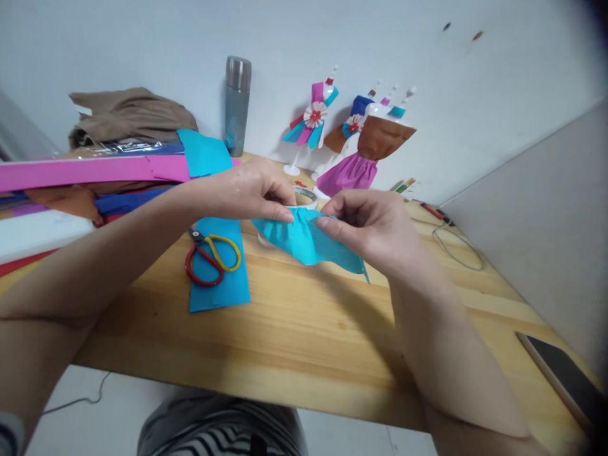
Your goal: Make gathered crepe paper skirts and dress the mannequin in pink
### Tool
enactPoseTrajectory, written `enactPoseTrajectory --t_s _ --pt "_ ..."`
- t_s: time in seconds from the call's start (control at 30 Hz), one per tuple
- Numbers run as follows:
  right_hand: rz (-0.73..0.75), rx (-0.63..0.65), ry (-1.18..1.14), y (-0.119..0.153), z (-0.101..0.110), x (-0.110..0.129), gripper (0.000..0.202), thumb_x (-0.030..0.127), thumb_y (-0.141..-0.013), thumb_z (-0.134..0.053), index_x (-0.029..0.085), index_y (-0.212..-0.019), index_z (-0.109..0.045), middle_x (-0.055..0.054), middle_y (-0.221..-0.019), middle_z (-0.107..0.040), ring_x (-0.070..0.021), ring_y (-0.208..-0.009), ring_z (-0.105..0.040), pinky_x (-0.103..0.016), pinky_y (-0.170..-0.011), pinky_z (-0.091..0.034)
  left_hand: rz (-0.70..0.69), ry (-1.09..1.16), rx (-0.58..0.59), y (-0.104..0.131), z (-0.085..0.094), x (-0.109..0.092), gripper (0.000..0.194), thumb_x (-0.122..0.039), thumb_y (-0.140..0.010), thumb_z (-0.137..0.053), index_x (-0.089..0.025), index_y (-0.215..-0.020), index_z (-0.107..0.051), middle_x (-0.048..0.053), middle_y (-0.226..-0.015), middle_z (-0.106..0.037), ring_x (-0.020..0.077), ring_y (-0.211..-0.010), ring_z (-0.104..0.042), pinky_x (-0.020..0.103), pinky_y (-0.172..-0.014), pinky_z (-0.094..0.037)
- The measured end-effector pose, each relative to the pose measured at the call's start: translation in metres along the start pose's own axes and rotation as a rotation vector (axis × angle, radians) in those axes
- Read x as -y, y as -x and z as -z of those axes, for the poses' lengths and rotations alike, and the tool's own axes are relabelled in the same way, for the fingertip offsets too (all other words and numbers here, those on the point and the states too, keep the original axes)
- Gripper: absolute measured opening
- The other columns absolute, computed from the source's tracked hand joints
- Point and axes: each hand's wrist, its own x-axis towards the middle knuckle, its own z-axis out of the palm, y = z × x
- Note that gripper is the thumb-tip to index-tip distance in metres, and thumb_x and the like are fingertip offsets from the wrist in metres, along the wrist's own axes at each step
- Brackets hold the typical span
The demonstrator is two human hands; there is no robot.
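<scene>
A turquoise sheet of crepe paper [308,240] hangs between my hands above the table, its upper edge gathered in small pleats. My left hand [259,190] pinches that edge between thumb and fingers. On the other side, my right hand [368,221] has its thumb and fingertips closed on the same edge. Behind the paper stands a roll of tape [306,197], partly hidden. Left of it, scissors [213,256] with one red and one yellow handle lie on a turquoise paper strip [223,291].
Small white dress-form stands with paper dresses [363,149] are at the back, near a grey flask [237,104]. Coloured paper [95,174] and brown cloth [133,117] are piled at left. A phone [563,373] lies at right, and a cable [456,247] farther back.
</scene>
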Motion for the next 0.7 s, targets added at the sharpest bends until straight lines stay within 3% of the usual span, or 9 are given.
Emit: enactPoseTrajectory --t_s 0.27,0.7 --pt "-0.037 -0.038 -0.062 -0.0005 -0.0033 0.0025 0.016 0.023 -0.066 -0.071 0.021 -0.059 -0.058 0.001 -0.055 -0.054 -0.0108 -0.05 -0.044 -0.026 -0.044 -0.033 -0.025 -0.001 -0.002 0.0001 -0.0017 -0.0036 0.021 -0.031 -0.083 -0.056 -0.014 -0.078 -0.069 0.004 -0.072 -0.066 0.0127 -0.067 -0.054 0.023 -0.06 -0.039" --pt "-0.036 -0.064 -0.091 -0.0008 -0.006 -0.0021 0.023 0.024 -0.065 -0.076 0.022 -0.058 -0.054 0.001 -0.054 -0.053 -0.0109 -0.048 -0.044 -0.026 -0.042 -0.034 -0.049 -0.025 -0.004 0.0001 -0.0019 -0.0048 0.026 -0.034 -0.085 -0.055 -0.014 -0.079 -0.07 0.004 -0.072 -0.066 0.0124 -0.066 -0.054 0.024 -0.06 -0.039"
